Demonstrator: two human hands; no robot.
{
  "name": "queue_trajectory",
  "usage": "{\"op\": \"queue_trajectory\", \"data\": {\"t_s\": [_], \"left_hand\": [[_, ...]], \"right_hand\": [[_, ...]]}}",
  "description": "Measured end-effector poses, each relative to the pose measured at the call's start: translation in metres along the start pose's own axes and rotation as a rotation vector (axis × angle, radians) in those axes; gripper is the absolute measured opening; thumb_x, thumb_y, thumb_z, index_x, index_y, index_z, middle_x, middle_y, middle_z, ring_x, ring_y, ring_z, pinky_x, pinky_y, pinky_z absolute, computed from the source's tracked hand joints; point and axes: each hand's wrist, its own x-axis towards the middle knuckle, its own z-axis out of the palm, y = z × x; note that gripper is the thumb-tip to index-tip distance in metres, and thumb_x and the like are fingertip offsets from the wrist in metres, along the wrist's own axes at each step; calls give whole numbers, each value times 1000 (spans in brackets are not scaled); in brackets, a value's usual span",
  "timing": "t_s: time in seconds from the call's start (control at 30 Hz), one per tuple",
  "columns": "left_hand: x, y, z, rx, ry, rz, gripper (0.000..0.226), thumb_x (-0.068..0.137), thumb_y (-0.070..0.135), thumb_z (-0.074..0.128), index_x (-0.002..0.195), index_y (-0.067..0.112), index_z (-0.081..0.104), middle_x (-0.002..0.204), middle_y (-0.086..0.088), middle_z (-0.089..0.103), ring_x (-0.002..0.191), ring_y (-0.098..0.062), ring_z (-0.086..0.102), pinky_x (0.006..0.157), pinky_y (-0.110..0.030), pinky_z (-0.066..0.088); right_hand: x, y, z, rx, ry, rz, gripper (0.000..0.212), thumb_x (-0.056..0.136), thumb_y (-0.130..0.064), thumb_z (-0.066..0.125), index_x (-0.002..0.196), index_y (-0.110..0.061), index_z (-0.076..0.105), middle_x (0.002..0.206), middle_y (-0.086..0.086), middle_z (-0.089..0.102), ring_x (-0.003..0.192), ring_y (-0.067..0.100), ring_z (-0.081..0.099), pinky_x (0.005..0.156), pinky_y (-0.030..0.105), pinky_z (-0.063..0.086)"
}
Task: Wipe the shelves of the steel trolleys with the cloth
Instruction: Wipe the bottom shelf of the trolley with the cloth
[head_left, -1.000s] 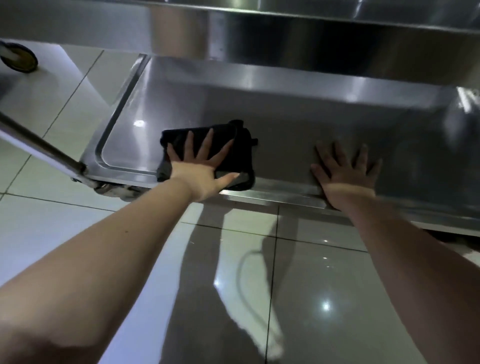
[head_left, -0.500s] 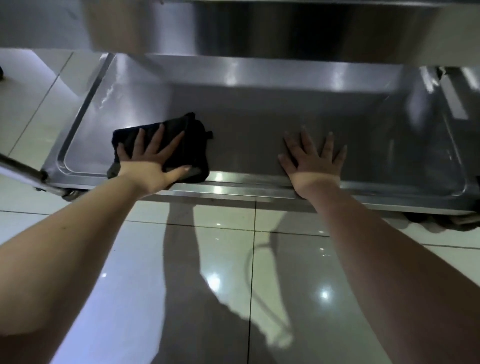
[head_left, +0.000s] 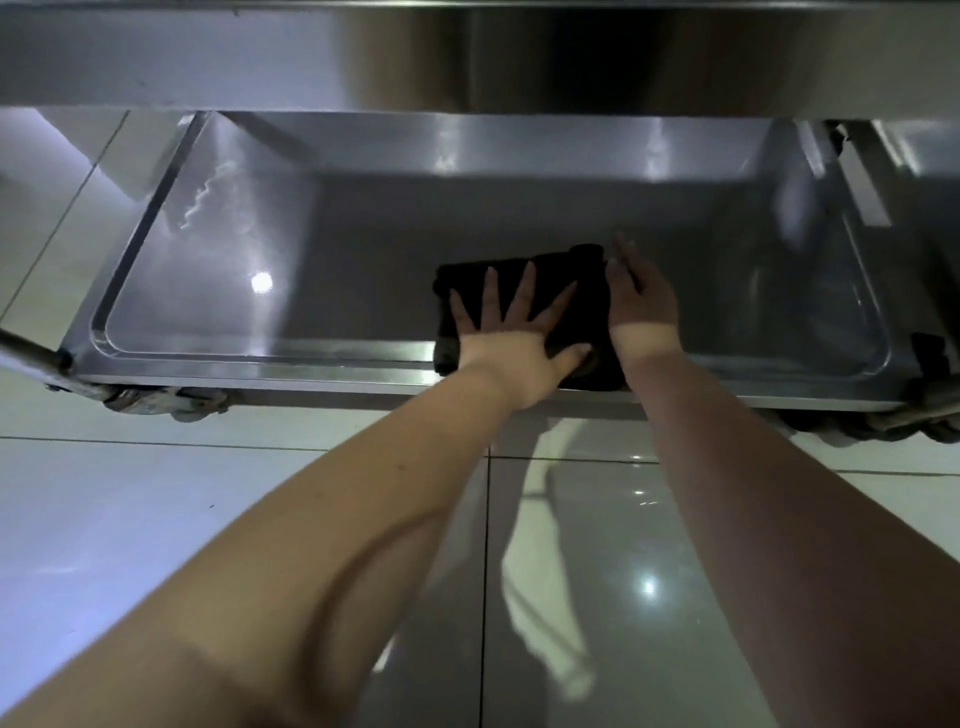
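A folded black cloth (head_left: 582, 280) lies on the bottom shelf (head_left: 311, 270) of the steel trolley, at the middle of its near rim. My left hand (head_left: 511, 343) presses flat on the cloth with fingers spread. My right hand (head_left: 641, 306) rests at the cloth's right edge, fingers together and touching it; whether it grips the cloth is unclear. The upper shelf (head_left: 467, 57) of the trolley overhangs the far half of the bottom shelf.
The trolley stands on a glossy tiled floor (head_left: 156, 519). A caster (head_left: 156, 402) shows under the left near corner and another (head_left: 872, 423) under the right near corner. A steel tube (head_left: 26, 351) juts out at the left edge.
My left hand has slid the cloth rightwards along the shelf's near rim, from the left part to the middle. It now meets my right hand, which has turned onto the cloth's right edge.
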Motion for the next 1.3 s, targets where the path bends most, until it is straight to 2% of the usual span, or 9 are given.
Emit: {"op": "queue_trajectory", "data": {"t_s": [0.17, 0.27, 0.37, 0.5, 0.7, 0.83, 1.03, 1.17, 1.3], "left_hand": [[-16, -73, -36, -40, 311, 39, 54, 98, 42, 43, 150, 34, 33, 161, -1, 24, 150, -29, 8, 120, -51, 1], [-25, -110, -37, 49, 221, -79, 56, 100, 38, 37, 154, 34, 22, 164, 0, 12, 151, -26, -4, 119, -50, -5], [-27, -110, -25, 5, 207, -110, 56, 102, 40, 33, 155, 35, 15, 165, 1, 7, 151, -25, -8, 119, -50, -6], [-11, -78, -10, -13, 192, -39, 60, 100, 47, 31, 154, 42, 5, 165, 3, 3, 150, -24, -10, 118, -52, -8], [-2, -70, 13, -3, 170, -72, 56, 99, 57, 22, 150, 53, -1, 164, 12, -7, 150, -24, -13, 116, -56, -13], [0, -70, 17, 9, 190, -73, 56, 98, 58, 19, 150, 53, -1, 163, 12, -8, 150, -25, -12, 115, -56, -14], [-1, -73, 16, 20, 175, -87, 59, 98, 49, 22, 154, 44, 5, 164, 11, -7, 151, -23, -9, 117, -56, -8], [-2, -73, 15, -33, 185, -75, 55, 99, 56, 23, 150, 53, 6, 163, 14, -4, 151, -21, -7, 118, -53, -10], [-3, -72, 17, -15, 181, -73, 54, 98, 59, 19, 149, 55, 2, 163, 15, -5, 151, -21, -9, 118, -54, -9]], "right_hand": [[-5, -34, 23, -529, 9, -434, 43, 97, -22, 39, 136, -11, 54, 142, 12, 52, 132, 31, 44, 113, 40, 27], [-35, -27, 73, -872, -320, -366, 52, 101, -46, 32, 151, -35, 27, 162, -2, 19, 149, 34, 8, 117, 53, 0], [-46, 1, 79, -1078, -393, -339, 54, 97, -63, 19, 147, -57, -1, 162, -19, -7, 147, 34, -19, 109, 61, -20], [-10, 28, 13, -1166, -366, -296, 58, 93, -70, 17, 145, -60, -6, 160, -24, -11, 148, 27, -20, 112, 61, -15], [37, 68, -137, -1215, -122, 27, 59, 95, -65, 23, 150, -54, 4, 163, -19, -3, 150, 28, -11, 115, 63, -6], [29, 58, -104, -1192, -89, 27, 58, 95, -65, 20, 149, -55, -1, 162, -20, -6, 149, 34, -11, 114, 65, -4], [-26, 25, 27, -1177, -325, -326, 59, 92, -68, 18, 147, -58, -3, 162, -20, -7, 147, 35, -17, 109, 66, -13], [-6, 44, -27, -1195, -292, -290, 59, 91, -71, 20, 145, -61, -3, 161, -23, -8, 149, 27, -16, 112, 63, -10], [27, 76, -142, -1209, -120, -33, 59, 93, -68, 24, 147, -59, 4, 162, -23, -5, 150, 27, -12, 116, 62, -4]]}}
